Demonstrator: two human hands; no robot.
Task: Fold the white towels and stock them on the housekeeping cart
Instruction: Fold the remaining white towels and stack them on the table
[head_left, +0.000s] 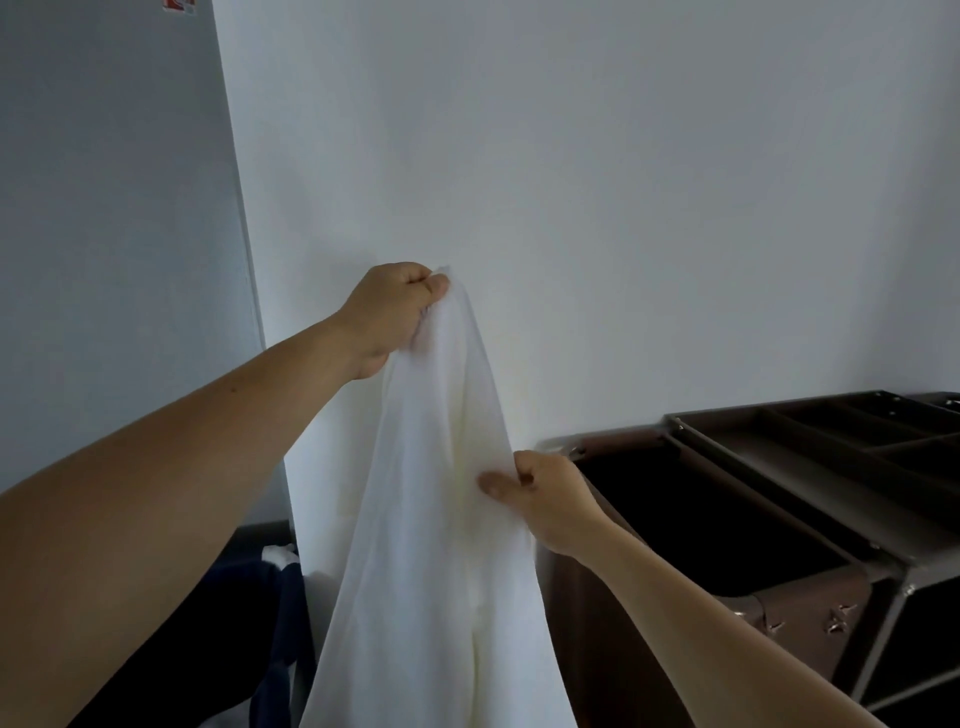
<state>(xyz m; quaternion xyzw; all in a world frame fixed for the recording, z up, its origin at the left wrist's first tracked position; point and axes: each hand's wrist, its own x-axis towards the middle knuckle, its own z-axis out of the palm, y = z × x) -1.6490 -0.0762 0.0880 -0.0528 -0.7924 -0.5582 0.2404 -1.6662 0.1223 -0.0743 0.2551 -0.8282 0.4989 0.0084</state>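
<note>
A white towel (431, 519) hangs down in front of me, bunched and unfolded, its lower end out of the frame. My left hand (387, 312) grips its top corner, raised against the white wall. Lower and to the right, my right hand (545, 493) pinches the towel's right edge between thumb and fingers. The brown housekeeping cart (810, 587) stands at the right, with its dark linen bag open at the near end and a divided top tray (831, 431) behind it.
A white wall fills the view ahead, with a grey panel or door (114, 260) at the left. At the lower left lies dark blue fabric (275, 623) with a bit of white cloth (280, 555) on it.
</note>
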